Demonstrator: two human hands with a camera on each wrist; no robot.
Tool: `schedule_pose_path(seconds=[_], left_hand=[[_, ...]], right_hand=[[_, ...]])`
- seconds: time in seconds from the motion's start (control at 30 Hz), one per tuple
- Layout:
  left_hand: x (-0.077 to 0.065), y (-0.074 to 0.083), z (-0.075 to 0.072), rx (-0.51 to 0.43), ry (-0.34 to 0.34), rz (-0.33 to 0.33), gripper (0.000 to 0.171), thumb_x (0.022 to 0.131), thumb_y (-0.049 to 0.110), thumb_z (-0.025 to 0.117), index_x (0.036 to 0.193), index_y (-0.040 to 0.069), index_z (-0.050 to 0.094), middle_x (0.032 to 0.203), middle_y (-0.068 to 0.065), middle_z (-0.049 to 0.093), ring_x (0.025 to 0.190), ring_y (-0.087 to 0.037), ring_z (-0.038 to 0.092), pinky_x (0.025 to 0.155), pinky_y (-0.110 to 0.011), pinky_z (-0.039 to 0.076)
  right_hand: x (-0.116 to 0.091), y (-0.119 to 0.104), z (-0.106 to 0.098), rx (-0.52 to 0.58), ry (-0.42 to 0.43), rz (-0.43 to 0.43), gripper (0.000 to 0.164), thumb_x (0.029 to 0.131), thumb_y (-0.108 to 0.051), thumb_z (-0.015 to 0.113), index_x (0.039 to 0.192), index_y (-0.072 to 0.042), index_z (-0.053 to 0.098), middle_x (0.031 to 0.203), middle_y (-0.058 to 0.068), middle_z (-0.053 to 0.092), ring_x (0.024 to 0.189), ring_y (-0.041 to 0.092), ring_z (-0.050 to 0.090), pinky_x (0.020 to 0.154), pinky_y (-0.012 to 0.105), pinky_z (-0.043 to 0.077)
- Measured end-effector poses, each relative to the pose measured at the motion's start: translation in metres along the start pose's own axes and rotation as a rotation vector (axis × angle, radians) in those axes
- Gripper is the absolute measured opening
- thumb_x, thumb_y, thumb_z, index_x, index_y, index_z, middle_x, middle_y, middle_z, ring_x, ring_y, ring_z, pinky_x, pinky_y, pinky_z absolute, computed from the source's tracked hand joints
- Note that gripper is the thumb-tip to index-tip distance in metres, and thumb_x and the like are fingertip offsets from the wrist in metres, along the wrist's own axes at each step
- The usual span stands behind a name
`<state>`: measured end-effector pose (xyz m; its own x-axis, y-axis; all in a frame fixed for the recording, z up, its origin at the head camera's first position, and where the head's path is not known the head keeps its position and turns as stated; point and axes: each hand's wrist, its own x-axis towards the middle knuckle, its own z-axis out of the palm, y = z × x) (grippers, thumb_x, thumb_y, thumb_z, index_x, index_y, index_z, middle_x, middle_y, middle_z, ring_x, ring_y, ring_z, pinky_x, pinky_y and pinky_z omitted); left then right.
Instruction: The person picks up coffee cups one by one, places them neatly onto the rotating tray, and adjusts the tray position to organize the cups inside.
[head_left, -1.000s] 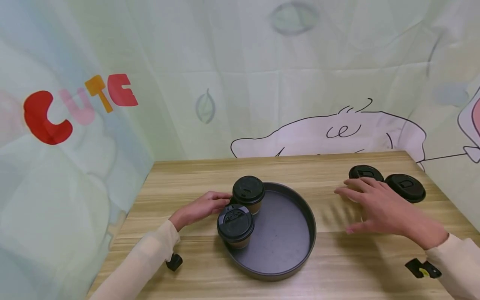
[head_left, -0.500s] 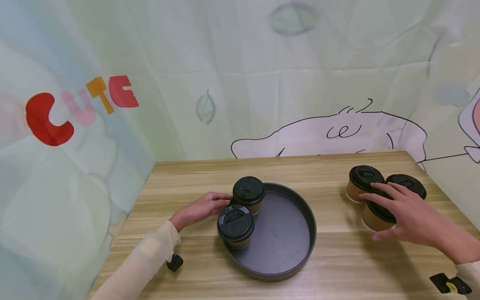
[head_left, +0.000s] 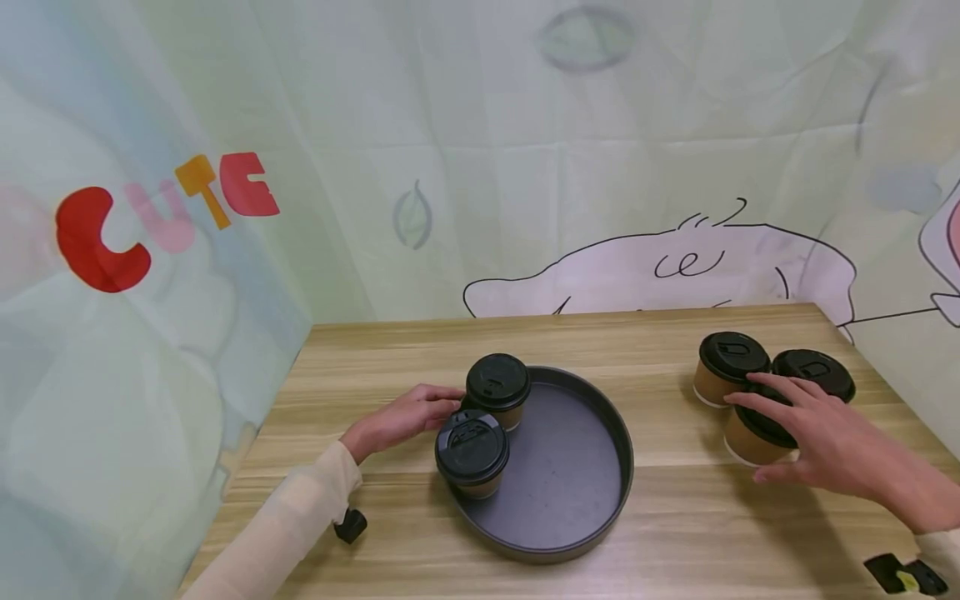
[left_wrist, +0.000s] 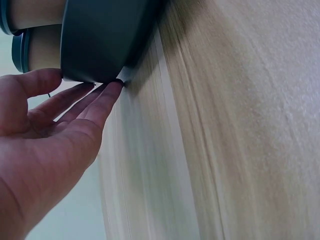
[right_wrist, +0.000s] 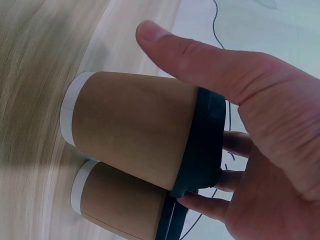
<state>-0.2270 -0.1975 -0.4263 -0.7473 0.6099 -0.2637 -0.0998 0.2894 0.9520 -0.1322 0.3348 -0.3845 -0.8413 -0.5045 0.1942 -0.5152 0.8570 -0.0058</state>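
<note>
My left hand (head_left: 405, 418) reaches to the left side of a round dark grey tray (head_left: 562, 483). In the left wrist view its fairly straight fingers (left_wrist: 102, 100) touch the tray's outer wall. Two brown paper coffee cups with black lids, one farther (head_left: 498, 385) and one nearer (head_left: 471, 454), stand upright at the tray's left side. Over at the right, my right hand (head_left: 836, 437) is spread around the lid of the front coffee cup (right_wrist: 135, 122). The thumb (right_wrist: 185, 57) lies along one side and the other fingers lie behind the lid, partly hidden.
Two more lidded coffee cups, one at the back left (head_left: 731, 358) and one at the back right (head_left: 813, 372), stand close by the front one. The wooden table (head_left: 667, 517) ends at a printed curtain (head_left: 570, 192) behind and along the left.
My right hand has moved right and a little toward me, from in front of the cups to around the front cup's lid, uncovering the cups. The left hand, tray and its cups stay put.
</note>
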Motion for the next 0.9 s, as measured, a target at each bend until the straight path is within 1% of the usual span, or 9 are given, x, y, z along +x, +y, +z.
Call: schedule_pose_path(seconds=[0.17, 0.33, 0.47, 0.6, 0.73, 0.9], left_hand=[[0.0007, -0.0019, -0.0004, -0.007, 0.0, -0.008, 0.05, 0.102, 0.017, 0.043, 0.145, -0.006, 0.033, 0.148, -0.021, 0.035, 0.133, -0.029, 0.039, 0.107, -0.041, 0.036], [0.0009, -0.0025, -0.0008, -0.015, 0.005, -0.011, 0.049, 0.102, 0.017, 0.044, 0.145, -0.006, 0.033, 0.147, -0.02, 0.036, 0.132, -0.028, 0.04, 0.106, -0.04, 0.037], [0.0013, -0.0022, -0.0015, -0.02, 0.014, -0.016, 0.049, 0.102, 0.018, 0.045, 0.144, -0.004, 0.035, 0.147, -0.018, 0.038, 0.132, -0.026, 0.042, 0.105, -0.039, 0.038], [0.0018, -0.0026, -0.0019, -0.02, 0.009, -0.01, 0.05, 0.102, 0.018, 0.044, 0.144, -0.006, 0.034, 0.146, -0.021, 0.038, 0.131, -0.028, 0.042, 0.105, -0.039, 0.038], [0.0017, -0.0031, -0.0015, -0.021, 0.002, -0.01, 0.05, 0.102, 0.016, 0.043, 0.144, -0.007, 0.033, 0.146, -0.022, 0.037, 0.131, -0.028, 0.042, 0.105, -0.04, 0.038], [0.0012, -0.0021, -0.0002, -0.027, 0.006, -0.013, 0.049, 0.102, 0.017, 0.044, 0.144, -0.006, 0.034, 0.146, -0.021, 0.038, 0.13, -0.028, 0.043, 0.105, -0.04, 0.038]], right_hand=[[0.0009, 0.0002, -0.0002, -0.013, 0.024, -0.028, 0.093, 0.053, -0.053, 0.087, 0.134, -0.023, 0.053, 0.137, 0.019, 0.042, 0.113, 0.05, 0.044, 0.077, 0.068, 0.041], [0.0005, -0.0012, 0.0003, -0.025, 0.027, -0.041, 0.092, 0.053, -0.049, 0.088, 0.134, -0.023, 0.053, 0.136, 0.018, 0.043, 0.111, 0.05, 0.046, 0.074, 0.066, 0.043], [0.0006, -0.0016, 0.0009, -0.042, 0.026, -0.045, 0.092, 0.053, -0.049, 0.088, 0.134, -0.025, 0.052, 0.135, 0.017, 0.044, 0.108, 0.049, 0.048, 0.071, 0.065, 0.044], [0.0004, -0.0013, 0.0019, -0.05, 0.032, -0.047, 0.091, 0.053, -0.049, 0.088, 0.134, -0.027, 0.052, 0.132, 0.015, 0.046, 0.105, 0.047, 0.049, 0.068, 0.063, 0.045], [0.0003, -0.0015, 0.0038, -0.04, 0.048, -0.054, 0.089, 0.052, -0.048, 0.089, 0.131, -0.025, 0.055, 0.129, 0.016, 0.047, 0.104, 0.045, 0.048, 0.072, 0.062, 0.045], [0.0005, -0.0024, 0.0069, -0.002, 0.043, -0.066, 0.085, 0.052, -0.042, 0.09, 0.128, -0.023, 0.057, 0.124, 0.015, 0.048, 0.099, 0.043, 0.05, 0.074, 0.059, 0.046]])
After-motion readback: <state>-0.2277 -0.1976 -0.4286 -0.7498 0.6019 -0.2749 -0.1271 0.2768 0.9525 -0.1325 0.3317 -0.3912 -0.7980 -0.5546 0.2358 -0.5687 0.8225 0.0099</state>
